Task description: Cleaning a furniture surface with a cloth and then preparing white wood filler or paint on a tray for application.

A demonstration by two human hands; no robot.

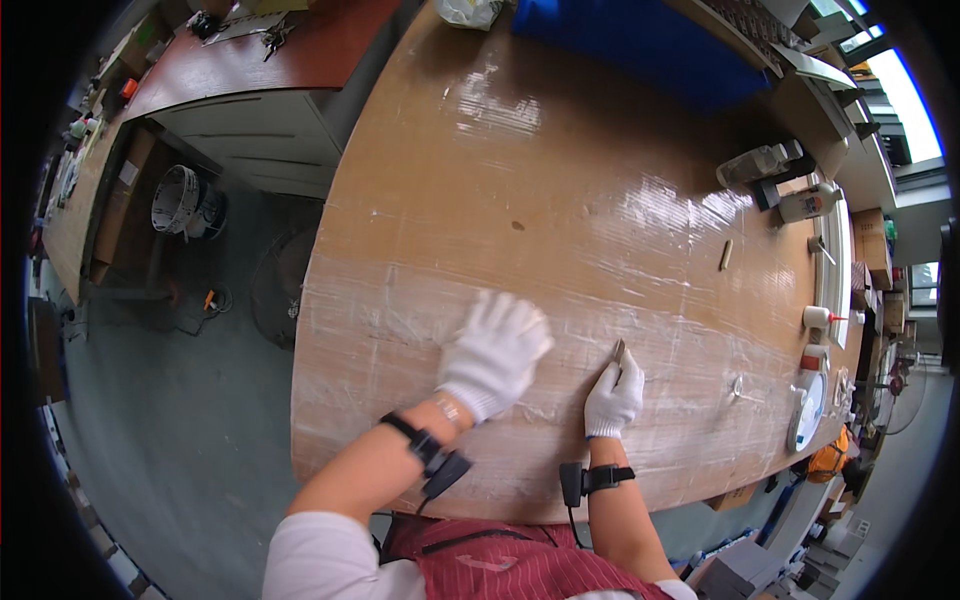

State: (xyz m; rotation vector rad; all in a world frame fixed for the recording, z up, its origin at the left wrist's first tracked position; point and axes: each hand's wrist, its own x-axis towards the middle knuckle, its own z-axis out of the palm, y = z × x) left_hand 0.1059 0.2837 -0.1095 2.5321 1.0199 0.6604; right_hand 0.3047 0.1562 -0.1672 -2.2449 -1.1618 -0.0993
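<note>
Both my hands wear white knit gloves above a large wooden-topped table (pixel 430 230) covered with clear, wrinkled plastic film (pixel 420 400). My left hand (pixel 495 355), slightly blurred, lies palm down over the film with its fingers stretched out and nothing visible in it. To the right, my right hand (pixel 614 395) is closed in a pinch. A small, narrow, dark piece (pixel 620 349) sticks out past its fingertips; its kind is too small to make out. A short tan stick (pixel 726 254) lies farther off on the right.
Along the right edge are a clear bottle (pixel 755 165), a white bottle (pixel 808 203), a small red-tipped bottle (pixel 818 317) and a round white lid (pixel 806 412). A blue sheet-like thing (pixel 640 50) occupies the far side. A bucket (pixel 180 203) stands left, below the table.
</note>
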